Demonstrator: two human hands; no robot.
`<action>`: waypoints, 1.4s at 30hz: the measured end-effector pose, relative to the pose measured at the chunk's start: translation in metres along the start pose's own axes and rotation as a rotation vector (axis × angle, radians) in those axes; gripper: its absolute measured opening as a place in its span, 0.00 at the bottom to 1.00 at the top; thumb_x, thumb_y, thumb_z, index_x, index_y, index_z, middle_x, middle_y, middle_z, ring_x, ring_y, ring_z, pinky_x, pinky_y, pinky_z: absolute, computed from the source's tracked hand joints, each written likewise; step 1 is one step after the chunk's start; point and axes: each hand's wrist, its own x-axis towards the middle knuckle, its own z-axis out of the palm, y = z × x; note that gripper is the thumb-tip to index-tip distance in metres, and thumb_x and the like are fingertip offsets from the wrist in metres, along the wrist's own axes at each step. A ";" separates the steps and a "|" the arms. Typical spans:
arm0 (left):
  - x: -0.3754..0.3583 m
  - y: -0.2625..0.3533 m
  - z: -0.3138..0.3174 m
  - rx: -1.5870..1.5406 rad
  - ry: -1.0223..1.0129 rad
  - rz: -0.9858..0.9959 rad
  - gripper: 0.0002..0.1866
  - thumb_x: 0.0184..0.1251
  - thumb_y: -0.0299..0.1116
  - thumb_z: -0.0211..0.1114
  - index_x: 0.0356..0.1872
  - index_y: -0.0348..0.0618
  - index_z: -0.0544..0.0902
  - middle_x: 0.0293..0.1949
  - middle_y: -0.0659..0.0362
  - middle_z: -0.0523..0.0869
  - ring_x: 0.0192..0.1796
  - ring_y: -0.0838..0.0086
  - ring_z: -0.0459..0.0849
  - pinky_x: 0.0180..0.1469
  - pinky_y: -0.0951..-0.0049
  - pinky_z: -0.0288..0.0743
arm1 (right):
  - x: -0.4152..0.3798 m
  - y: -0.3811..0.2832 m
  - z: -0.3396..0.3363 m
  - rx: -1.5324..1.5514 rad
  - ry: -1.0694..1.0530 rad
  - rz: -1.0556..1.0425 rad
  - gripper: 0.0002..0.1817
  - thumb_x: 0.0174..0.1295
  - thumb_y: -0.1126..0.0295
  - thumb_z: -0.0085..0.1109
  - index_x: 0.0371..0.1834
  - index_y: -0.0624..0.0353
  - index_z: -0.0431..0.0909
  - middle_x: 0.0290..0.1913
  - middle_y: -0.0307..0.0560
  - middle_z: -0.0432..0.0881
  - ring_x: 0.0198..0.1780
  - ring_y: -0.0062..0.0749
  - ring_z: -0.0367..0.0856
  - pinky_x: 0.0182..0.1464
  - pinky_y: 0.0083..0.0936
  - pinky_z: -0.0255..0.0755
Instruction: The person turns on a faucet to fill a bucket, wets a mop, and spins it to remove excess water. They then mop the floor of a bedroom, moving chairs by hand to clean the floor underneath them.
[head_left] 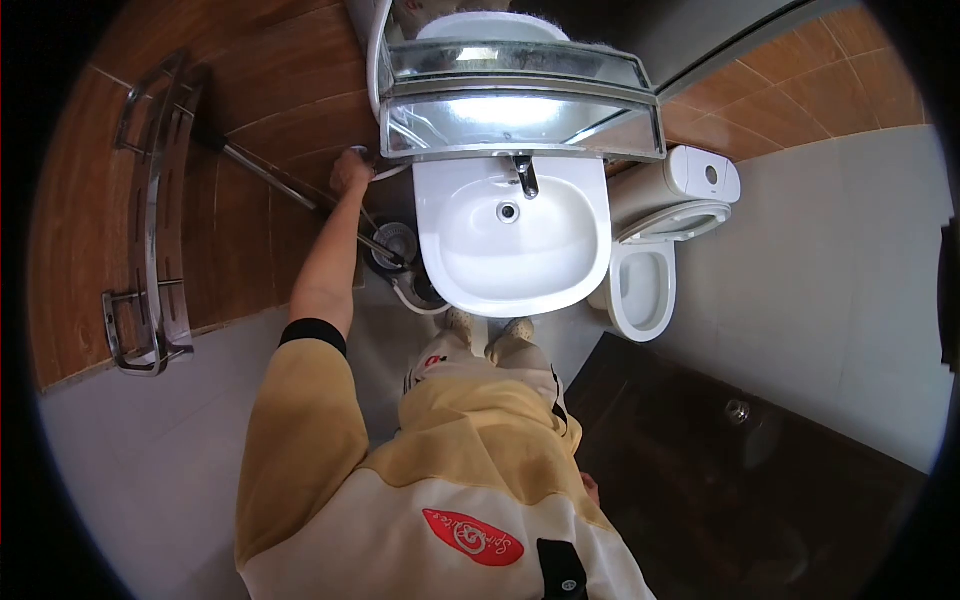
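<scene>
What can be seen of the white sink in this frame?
The sink is a white, glossy, ceramic-looking basin with a rounded front edge, seen from above. A metal tap stands at its back and a round drain sits below it. It looks dry and holds nothing. It sits under a glass shelf, beside the toilet. No hand touches it.

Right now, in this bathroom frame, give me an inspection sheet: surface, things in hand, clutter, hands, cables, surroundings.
Surface: white washbasin with dark tap; bowl holds no loose things.
Things in hand: long metal-handled tool leaning along the brown tiled wall, its lower end by a round holder on the floor.
Clutter: metal rack on the wall, nothing seen on it.
Hands: left hand raised beside the mirror cabinet, at the tool; grip unclear. Right hand barely shows past the yellow top.
Cables: pale hose under the basin.
Surroundings: toilet, lid up; floor drain.
</scene>
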 end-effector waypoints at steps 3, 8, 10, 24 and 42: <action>-0.009 0.005 -0.004 0.015 0.022 -0.002 0.23 0.51 0.53 0.69 0.44 0.50 0.84 0.45 0.53 0.85 0.51 0.59 0.82 0.51 0.60 0.76 | 0.006 0.012 0.004 0.149 0.018 -0.017 0.14 0.66 0.58 0.55 0.47 0.53 0.76 0.37 0.39 0.83 0.41 0.26 0.81 0.43 0.30 0.76; -0.031 0.011 -0.012 0.044 0.128 0.009 0.22 0.55 0.56 0.64 0.40 0.50 0.85 0.43 0.54 0.86 0.49 0.60 0.84 0.49 0.60 0.76 | 0.008 0.013 0.003 0.163 0.008 -0.063 0.12 0.66 0.59 0.55 0.47 0.52 0.76 0.37 0.38 0.83 0.39 0.25 0.81 0.40 0.28 0.75; -0.024 0.007 -0.017 0.058 0.011 0.013 0.21 0.55 0.55 0.65 0.38 0.49 0.85 0.42 0.53 0.86 0.49 0.60 0.84 0.48 0.60 0.76 | 0.005 0.006 0.004 0.103 0.022 -0.045 0.12 0.66 0.59 0.55 0.47 0.52 0.76 0.36 0.38 0.83 0.39 0.24 0.81 0.40 0.27 0.75; -0.059 -0.035 -0.056 0.396 0.209 0.351 0.20 0.52 0.43 0.71 0.41 0.42 0.80 0.42 0.48 0.83 0.50 0.52 0.80 0.46 0.58 0.76 | 0.037 0.012 0.008 0.175 -0.082 -0.091 0.14 0.64 0.55 0.58 0.45 0.50 0.78 0.35 0.36 0.83 0.39 0.24 0.81 0.41 0.28 0.75; -0.064 -0.102 -0.026 -1.070 0.112 0.027 0.18 0.52 0.47 0.73 0.28 0.45 0.79 0.26 0.67 0.77 0.30 0.83 0.73 0.34 0.77 0.65 | -0.003 -0.313 -0.024 -0.425 0.108 -0.868 0.12 0.67 0.70 0.51 0.48 0.65 0.77 0.40 0.45 0.81 0.45 0.26 0.78 0.51 0.25 0.71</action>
